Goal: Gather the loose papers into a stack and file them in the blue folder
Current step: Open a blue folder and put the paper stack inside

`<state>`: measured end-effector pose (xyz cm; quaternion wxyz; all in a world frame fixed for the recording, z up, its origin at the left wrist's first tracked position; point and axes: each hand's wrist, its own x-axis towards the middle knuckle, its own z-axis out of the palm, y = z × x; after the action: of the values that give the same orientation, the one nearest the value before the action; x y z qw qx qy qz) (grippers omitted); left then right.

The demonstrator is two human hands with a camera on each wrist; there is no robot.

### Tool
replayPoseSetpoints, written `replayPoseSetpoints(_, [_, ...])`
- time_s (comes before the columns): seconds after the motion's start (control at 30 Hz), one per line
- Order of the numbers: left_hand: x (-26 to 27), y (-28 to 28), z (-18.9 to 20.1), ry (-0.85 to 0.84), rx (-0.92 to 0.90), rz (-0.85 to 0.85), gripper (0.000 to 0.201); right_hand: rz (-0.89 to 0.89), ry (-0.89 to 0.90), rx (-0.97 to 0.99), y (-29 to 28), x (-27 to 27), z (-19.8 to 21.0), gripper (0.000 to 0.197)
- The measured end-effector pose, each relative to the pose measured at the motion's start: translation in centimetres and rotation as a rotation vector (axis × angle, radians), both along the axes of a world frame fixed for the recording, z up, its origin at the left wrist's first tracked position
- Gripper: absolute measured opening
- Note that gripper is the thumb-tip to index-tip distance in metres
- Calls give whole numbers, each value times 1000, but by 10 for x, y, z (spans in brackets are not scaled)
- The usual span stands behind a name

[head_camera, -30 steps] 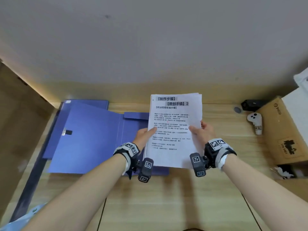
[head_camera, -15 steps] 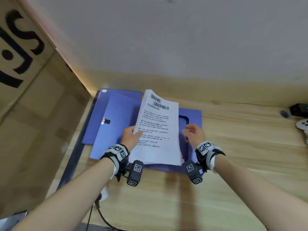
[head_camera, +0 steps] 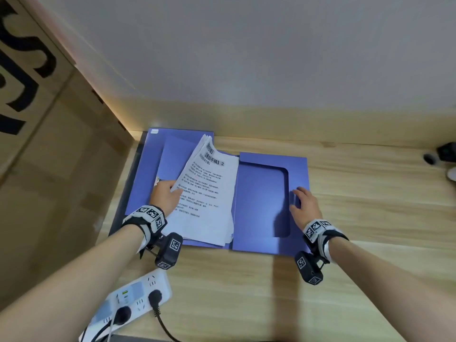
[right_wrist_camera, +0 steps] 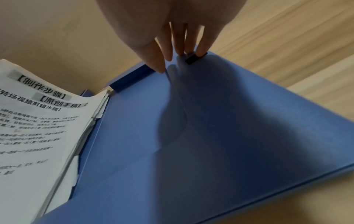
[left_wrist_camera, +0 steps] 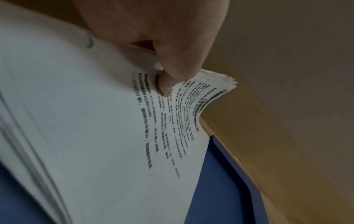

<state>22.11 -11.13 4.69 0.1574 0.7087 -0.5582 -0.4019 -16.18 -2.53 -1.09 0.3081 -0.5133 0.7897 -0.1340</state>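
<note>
Since a moment ago, the right hand has let go of the paper stack and now lies with fingers straight and close together on the blue folder's right flap edge. Beyond the power strip nearest the body, the left hand alone pinches the stack's left edge, thumb on top, its bottom resting in the open folder. Held one-handed, the curling sheets could fan apart or slide out, I judge, especially if the flap shifts.
</note>
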Motion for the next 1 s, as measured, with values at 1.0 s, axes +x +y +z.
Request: replayPoseSetpoints(1.0, [-166,36,-64,326,315,298,19,238,130,-36,21,-12,-13,55])
